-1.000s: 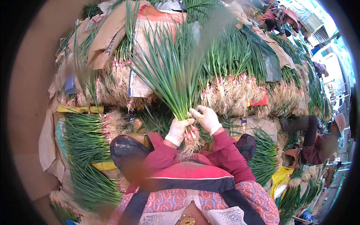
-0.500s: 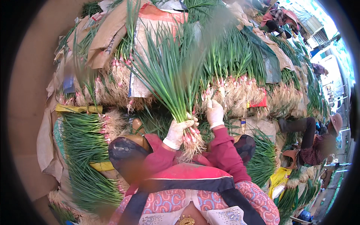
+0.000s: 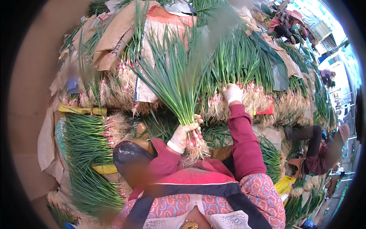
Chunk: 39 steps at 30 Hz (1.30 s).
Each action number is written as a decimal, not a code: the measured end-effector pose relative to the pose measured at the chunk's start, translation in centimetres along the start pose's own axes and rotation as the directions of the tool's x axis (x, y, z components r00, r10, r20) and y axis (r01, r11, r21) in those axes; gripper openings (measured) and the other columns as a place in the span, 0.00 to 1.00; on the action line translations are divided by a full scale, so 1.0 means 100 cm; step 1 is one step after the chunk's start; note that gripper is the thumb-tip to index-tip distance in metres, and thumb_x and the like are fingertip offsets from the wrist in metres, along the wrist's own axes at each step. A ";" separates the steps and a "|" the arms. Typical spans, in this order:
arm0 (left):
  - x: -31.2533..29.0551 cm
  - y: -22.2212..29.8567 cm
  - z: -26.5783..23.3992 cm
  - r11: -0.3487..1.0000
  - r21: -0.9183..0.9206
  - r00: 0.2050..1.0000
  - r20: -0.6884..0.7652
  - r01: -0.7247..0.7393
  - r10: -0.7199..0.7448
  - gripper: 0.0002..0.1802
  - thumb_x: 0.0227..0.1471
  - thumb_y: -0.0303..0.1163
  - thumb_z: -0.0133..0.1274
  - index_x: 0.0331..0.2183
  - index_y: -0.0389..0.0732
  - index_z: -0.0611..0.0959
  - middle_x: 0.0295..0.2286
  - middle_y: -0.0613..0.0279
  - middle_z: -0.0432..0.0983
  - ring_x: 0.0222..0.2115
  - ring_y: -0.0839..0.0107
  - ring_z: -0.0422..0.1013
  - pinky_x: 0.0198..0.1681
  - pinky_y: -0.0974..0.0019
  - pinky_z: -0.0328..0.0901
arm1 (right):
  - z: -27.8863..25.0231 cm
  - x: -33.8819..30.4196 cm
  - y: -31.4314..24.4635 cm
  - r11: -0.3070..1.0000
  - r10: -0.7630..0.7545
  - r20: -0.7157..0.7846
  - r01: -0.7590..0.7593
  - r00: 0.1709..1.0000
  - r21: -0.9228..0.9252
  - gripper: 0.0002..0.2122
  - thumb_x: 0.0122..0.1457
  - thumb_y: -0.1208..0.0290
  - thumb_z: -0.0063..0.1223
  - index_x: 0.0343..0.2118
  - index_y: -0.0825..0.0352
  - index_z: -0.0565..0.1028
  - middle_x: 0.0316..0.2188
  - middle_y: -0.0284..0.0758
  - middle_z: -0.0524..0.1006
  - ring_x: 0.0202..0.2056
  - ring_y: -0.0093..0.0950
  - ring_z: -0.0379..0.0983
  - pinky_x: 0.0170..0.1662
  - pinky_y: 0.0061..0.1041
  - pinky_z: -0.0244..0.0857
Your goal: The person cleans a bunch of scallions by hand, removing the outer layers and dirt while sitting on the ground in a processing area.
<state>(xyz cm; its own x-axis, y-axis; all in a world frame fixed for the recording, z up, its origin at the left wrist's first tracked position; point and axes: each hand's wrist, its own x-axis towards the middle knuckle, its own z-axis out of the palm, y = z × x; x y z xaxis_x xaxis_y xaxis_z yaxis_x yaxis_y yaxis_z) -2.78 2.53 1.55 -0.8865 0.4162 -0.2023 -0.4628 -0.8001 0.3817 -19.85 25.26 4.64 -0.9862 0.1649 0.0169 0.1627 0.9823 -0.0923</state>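
Gloved left grip (image 3: 180,136) clasped around the stem bases of a green-onion bunch (image 3: 185,108) at near centre, leaves fanning far, roots near. Gloved right grip (image 3: 233,94), farther right, at the bulbs of the far onion row (image 3: 239,63); whether its fingers grasp any cannot be told.
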 end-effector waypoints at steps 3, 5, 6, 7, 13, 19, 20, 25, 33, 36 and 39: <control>-0.009 0.005 0.003 0.999 -0.011 0.998 -0.041 -0.039 0.038 0.19 0.46 0.22 0.51 0.43 0.35 0.70 0.39 0.55 0.72 0.27 0.75 0.71 0.22 0.78 0.70 | -0.031 -0.042 -0.028 0.987 0.058 -0.063 -0.048 0.996 0.153 0.15 0.56 0.57 0.46 0.40 0.60 0.75 0.29 0.38 0.77 0.33 0.32 0.74 0.38 0.31 0.66; -0.011 0.003 -0.005 0.998 0.011 0.997 -0.039 -0.067 0.068 0.17 0.46 0.22 0.51 0.41 0.36 0.71 0.43 0.53 0.70 0.33 0.71 0.72 0.31 0.71 0.71 | -0.041 -0.074 -0.034 0.999 -0.022 -0.128 0.026 0.992 0.032 0.15 0.58 0.58 0.45 0.41 0.61 0.75 0.24 0.34 0.77 0.24 0.23 0.72 0.31 0.27 0.67; -0.009 0.000 -0.001 0.997 0.021 0.997 -0.046 -0.068 0.069 0.17 0.46 0.23 0.51 0.41 0.37 0.71 0.44 0.54 0.70 0.36 0.70 0.72 0.35 0.68 0.71 | -0.043 -0.086 -0.027 0.994 -0.033 -0.139 0.047 0.990 0.097 0.13 0.58 0.60 0.46 0.40 0.60 0.74 0.22 0.32 0.76 0.22 0.22 0.71 0.28 0.23 0.66; -0.008 -0.001 0.000 0.996 0.035 0.995 -0.061 -0.079 0.081 0.17 0.47 0.23 0.51 0.42 0.38 0.71 0.44 0.55 0.69 0.38 0.68 0.71 0.39 0.64 0.71 | -0.040 -0.097 -0.022 0.983 -0.054 -0.149 0.080 0.987 0.168 0.11 0.58 0.63 0.47 0.40 0.60 0.74 0.21 0.29 0.75 0.20 0.20 0.70 0.24 0.20 0.64; -0.005 -0.002 0.005 0.998 0.050 0.998 -0.043 -0.039 0.041 0.14 0.46 0.23 0.51 0.39 0.39 0.72 0.45 0.52 0.69 0.41 0.65 0.70 0.41 0.64 0.69 | -0.030 -0.194 -0.047 0.760 -0.376 -0.226 0.439 0.898 0.480 0.10 0.55 0.65 0.48 0.38 0.62 0.72 0.20 0.36 0.75 0.18 0.32 0.71 0.23 0.29 0.65; -0.009 -0.002 0.002 0.999 0.050 0.996 -0.089 -0.011 0.016 0.15 0.44 0.22 0.52 0.38 0.39 0.72 0.38 0.55 0.73 0.34 0.64 0.73 0.35 0.60 0.71 | -0.026 -0.158 -0.048 0.793 -0.234 -0.036 0.212 0.972 0.571 0.13 0.59 0.62 0.42 0.32 0.66 0.75 0.22 0.35 0.76 0.21 0.32 0.70 0.27 0.28 0.65; -0.009 -0.004 0.002 0.999 0.045 0.996 -0.082 -0.015 0.018 0.15 0.43 0.21 0.52 0.38 0.38 0.72 0.36 0.56 0.73 0.33 0.63 0.73 0.34 0.60 0.71 | -0.017 -0.150 -0.053 0.511 -0.221 0.164 -0.029 0.961 0.859 0.15 0.59 0.61 0.41 0.34 0.68 0.74 0.23 0.33 0.76 0.22 0.29 0.70 0.27 0.29 0.65; -0.015 -0.002 0.002 0.999 -0.037 1.000 -0.029 -0.002 0.001 0.16 0.42 0.21 0.51 0.38 0.38 0.71 0.36 0.55 0.73 0.33 0.63 0.73 0.34 0.60 0.71 | 0.002 -0.147 -0.072 -0.203 -0.491 0.523 -0.676 0.696 0.709 0.11 0.58 0.61 0.44 0.37 0.63 0.70 0.23 0.26 0.72 0.18 0.15 0.65 0.16 0.11 0.54; -0.023 -0.003 0.004 0.978 -0.209 0.998 0.056 0.016 -0.005 0.19 0.43 0.20 0.50 0.41 0.39 0.71 0.36 0.57 0.73 0.32 0.65 0.73 0.35 0.58 0.70 | -0.009 -0.155 -0.074 -0.160 -0.490 0.575 -0.716 0.655 0.680 0.13 0.57 0.59 0.47 0.37 0.63 0.70 0.25 0.25 0.72 0.21 0.16 0.67 0.18 0.13 0.57; -0.021 -0.002 0.009 0.978 -0.208 0.998 0.060 0.000 0.013 0.18 0.43 0.20 0.50 0.40 0.40 0.70 0.35 0.58 0.73 0.32 0.65 0.73 0.35 0.59 0.70 | -0.008 -0.159 -0.079 -0.157 -0.393 0.560 -0.654 0.729 0.740 0.14 0.58 0.57 0.46 0.36 0.63 0.69 0.21 0.23 0.70 0.14 0.14 0.61 0.13 0.12 0.50; -0.017 -0.002 0.000 0.993 -0.114 0.998 0.060 -0.021 0.028 0.16 0.43 0.20 0.50 0.38 0.41 0.69 0.33 0.59 0.72 0.31 0.65 0.72 0.34 0.60 0.70 | 0.000 -0.160 -0.081 -0.024 -0.330 0.463 -0.498 0.822 0.867 0.12 0.61 0.58 0.39 0.30 0.61 0.69 0.15 0.21 0.66 0.11 0.11 0.54 0.11 0.11 0.45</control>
<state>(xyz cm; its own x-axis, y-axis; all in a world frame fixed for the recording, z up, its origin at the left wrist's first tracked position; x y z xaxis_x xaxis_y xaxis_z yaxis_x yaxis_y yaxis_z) -1.21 2.00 1.77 -0.8976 0.4189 -0.1373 -0.4408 -0.8527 0.2803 -5.39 14.67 5.10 -0.8795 -0.2299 -0.4168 0.4596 -0.1821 -0.8693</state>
